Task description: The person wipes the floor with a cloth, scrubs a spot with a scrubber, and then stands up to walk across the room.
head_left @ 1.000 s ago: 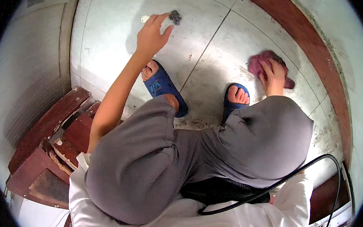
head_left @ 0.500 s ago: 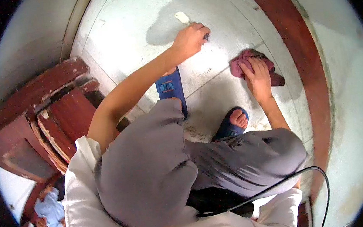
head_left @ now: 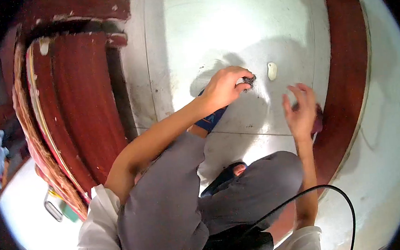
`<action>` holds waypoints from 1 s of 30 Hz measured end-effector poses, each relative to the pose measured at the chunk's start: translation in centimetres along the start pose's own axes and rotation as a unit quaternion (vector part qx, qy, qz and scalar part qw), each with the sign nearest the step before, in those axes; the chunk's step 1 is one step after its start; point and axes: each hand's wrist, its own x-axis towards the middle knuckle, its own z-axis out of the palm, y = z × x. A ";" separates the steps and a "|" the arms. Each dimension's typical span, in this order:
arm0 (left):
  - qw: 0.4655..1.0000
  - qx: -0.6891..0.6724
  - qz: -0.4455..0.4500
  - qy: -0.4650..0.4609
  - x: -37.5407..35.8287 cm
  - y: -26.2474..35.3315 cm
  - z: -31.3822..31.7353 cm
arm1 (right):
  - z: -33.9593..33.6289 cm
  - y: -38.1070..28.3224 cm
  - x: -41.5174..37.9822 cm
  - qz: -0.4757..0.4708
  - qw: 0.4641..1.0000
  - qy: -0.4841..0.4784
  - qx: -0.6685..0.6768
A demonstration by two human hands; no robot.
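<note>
My left hand point(head_left: 223, 86) pinches a small dark wad of steel wool point(head_left: 249, 80) against the pale floor point(head_left: 229, 24), a little white scrap point(head_left: 272, 70) lies just beside it, and my right hand point(head_left: 301, 110) hovers spread above a crumpled pink rag point(head_left: 317, 120).

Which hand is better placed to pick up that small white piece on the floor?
Right, probably. The right hand is open and free, fingers spread, just below the small white piece. The left hand is about as close, but its grip is closed on the dark scrubbing pad.
</note>
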 end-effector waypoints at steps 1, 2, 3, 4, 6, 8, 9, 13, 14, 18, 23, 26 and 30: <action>0.998 -0.053 -0.037 0.013 -0.2 0.1 -0.7 | 0.6 -1.7 1.8 0.008 0.992 -0.059 0.109; 0.997 -0.056 -0.039 0.029 -0.4 0.1 -1.3 | 1.5 -3.3 3.8 0.019 0.969 -0.120 0.216; 0.989 -0.117 -0.076 0.045 -0.6 0.1 -2.0 | 2.4 -5.1 5.4 0.027 0.948 -0.154 0.277; 0.975 -0.181 -0.111 0.059 -0.9 -0.2 -2.6 | 3.3 -6.7 6.9 0.037 0.922 -0.190 0.335; 0.953 -0.265 -0.095 0.112 -1.4 -1.4 -3.2 | 5.1 -9.6 8.6 0.007 0.906 -0.201 0.373; 0.922 -0.340 -0.063 0.172 -2.2 -2.3 -4.3 | 6.5 -11.3 9.7 -0.014 0.890 -0.210 0.405; 0.904 -0.379 -0.089 0.176 -2.5 -2.8 -5.0 | 7.4 -11.9 10.3 -0.018 0.888 -0.226 0.399; 0.900 -0.332 -0.165 0.227 -4.4 -1.6 -8.8 | 10.3 -12.8 12.6 0.007 0.910 -0.206 0.360; 0.899 -0.337 -0.164 0.226 -4.9 -2.3 -8.8 | 10.9 -12.5 12.9 0.043 0.922 -0.176 0.342; 0.877 -0.341 -0.221 0.255 -7.3 -6.7 -8.8 | 12.1 -12.0 17.9 0.009 0.973 -0.077 0.217; 0.907 -0.180 -0.281 0.255 -11.8 -10.2 -9.5 | 15.4 -10.2 23.0 -0.038 0.995 -0.050 0.079; 0.916 -0.097 -0.293 0.256 -13.3 -10.3 -10.6 | 17.5 -8.7 24.9 -0.076 0.996 -0.022 0.043; 0.922 0.119 -0.292 0.223 -14.1 -11.6 -11.1 | 18.0 -9.3 25.7 -0.083 0.995 -0.047 0.017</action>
